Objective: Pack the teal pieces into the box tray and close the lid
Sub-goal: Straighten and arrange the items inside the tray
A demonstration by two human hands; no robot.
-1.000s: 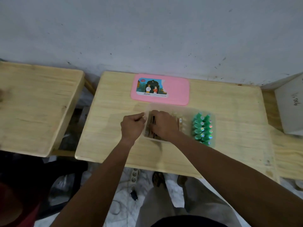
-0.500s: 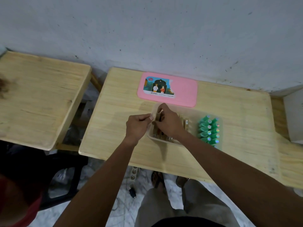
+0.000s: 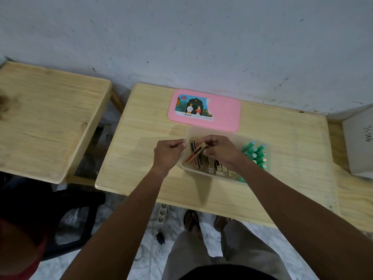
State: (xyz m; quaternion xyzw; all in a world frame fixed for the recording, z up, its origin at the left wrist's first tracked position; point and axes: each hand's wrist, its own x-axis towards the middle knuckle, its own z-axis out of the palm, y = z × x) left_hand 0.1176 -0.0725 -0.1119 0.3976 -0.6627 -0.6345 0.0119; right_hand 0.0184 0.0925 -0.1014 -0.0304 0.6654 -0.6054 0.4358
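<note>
Head view: the teal pieces (image 3: 255,153) stood packed at the 3 o'clock end of the tray (image 3: 218,177), so that part of the task looked done as far as could be seen. Tan sticks (image 3: 212,167) filled the 9 o'clock end. The pink lid (image 3: 224,114) lay flat on the worktop (image 3: 141,154) just beyond the tray at 12 o'clock, so closing was left.

The right hand (image 3: 222,152) pinched one stick (image 3: 196,153), tilted above the row. The left hand (image 3: 168,153), fingers curled, seemed to pinch the tray's rim at 9 o'clock. The teal pieces lay at 3 o'clock of the right hand, near but apart from it, and well apart from the left hand.
</note>
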